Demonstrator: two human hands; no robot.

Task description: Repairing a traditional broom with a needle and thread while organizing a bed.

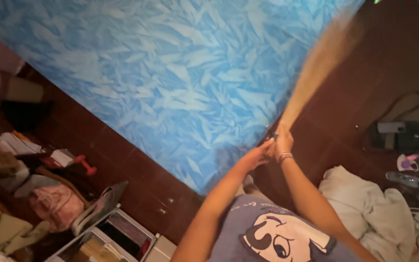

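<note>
A straw-coloured broom (pixel 318 60) stretches up and to the right, its bristles blurred by motion over the edge of a bed with a blue leaf-patterned sheet (pixel 170 73). My right hand (pixel 284 142) grips the lower end of the broom, a bracelet on its wrist. Just to the left and below, my left hand (pixel 259 154) closes on the same end. Both arms reach forward from my blue printed shirt (pixel 272 233).
A heap of white cloth (pixel 369 204) lies on the dark red tiled floor at right, near a black bag (pixel 397 136) and a plastic bottle (pixel 403 178). Clothes, papers, a pink dumbbell (pixel 86 165) and a white drawer unit (pixel 122 235) crowd the left.
</note>
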